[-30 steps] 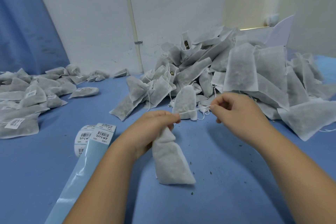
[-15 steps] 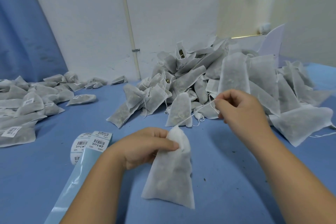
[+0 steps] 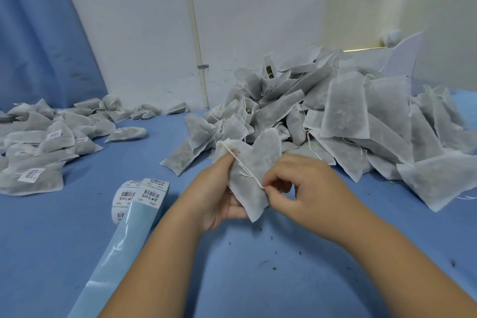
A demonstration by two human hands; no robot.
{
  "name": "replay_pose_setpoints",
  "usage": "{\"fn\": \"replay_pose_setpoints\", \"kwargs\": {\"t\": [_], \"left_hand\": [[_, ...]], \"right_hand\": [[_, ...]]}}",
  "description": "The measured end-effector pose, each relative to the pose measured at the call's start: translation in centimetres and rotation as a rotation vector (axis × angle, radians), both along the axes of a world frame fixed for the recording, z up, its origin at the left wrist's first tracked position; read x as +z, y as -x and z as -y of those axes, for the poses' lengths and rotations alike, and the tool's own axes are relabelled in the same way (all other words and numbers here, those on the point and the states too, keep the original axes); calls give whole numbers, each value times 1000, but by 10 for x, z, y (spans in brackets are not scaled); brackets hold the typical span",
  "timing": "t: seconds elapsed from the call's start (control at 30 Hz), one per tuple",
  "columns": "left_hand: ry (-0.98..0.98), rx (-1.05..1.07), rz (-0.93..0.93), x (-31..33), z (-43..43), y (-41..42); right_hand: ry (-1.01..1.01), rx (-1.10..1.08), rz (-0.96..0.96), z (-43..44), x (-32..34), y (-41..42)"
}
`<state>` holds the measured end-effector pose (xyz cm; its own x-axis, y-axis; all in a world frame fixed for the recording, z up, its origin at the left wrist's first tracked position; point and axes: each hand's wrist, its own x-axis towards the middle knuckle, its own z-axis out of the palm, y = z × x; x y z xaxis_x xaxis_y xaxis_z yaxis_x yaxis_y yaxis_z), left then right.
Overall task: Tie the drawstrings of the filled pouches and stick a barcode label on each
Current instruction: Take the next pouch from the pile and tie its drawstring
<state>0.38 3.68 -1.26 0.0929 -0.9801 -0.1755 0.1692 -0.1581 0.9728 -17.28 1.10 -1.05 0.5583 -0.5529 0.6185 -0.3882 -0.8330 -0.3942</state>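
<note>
Across the blue desk (image 3: 64, 240) the heap of untied pouches (image 3: 343, 111) lies right of the label roll (image 3: 126, 196) and the labelled pouches (image 3: 51, 142) left of it, while just right of that roll our left grip (image 3: 216, 196) clasps one pouch (image 3: 254, 162), held up, and our right grip (image 3: 304, 186) pinches its drawstring (image 3: 242, 163) taut.

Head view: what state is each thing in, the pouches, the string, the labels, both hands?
Held pouch: filled, lifted off the table, no label showing.
Drawstring: stretched from pouch top to right hand.
Left hand: grips the held pouch.
Right hand: pinches the drawstring.
Label roll: lying on the table, backing strip unrolled.
Left pile: pouches lying labelled.
Right pile: heaped, no labels showing, some mouths open.
</note>
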Motion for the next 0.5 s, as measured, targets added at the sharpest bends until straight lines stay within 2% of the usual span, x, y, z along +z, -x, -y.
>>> {"fn": "replay_pose_setpoints", "kwargs": {"t": [0.17, 0.4, 0.5], "left_hand": [[-68, -135, -165, 7, -2, 3], [-56, -159, -119, 3, 0, 7], [-34, -192, -105, 2, 0, 10]], "right_hand": [[10, -36, 19, 2, -4, 0], [102, -213, 209, 3, -5, -2], [154, -230, 187, 1, -5, -3]]}}
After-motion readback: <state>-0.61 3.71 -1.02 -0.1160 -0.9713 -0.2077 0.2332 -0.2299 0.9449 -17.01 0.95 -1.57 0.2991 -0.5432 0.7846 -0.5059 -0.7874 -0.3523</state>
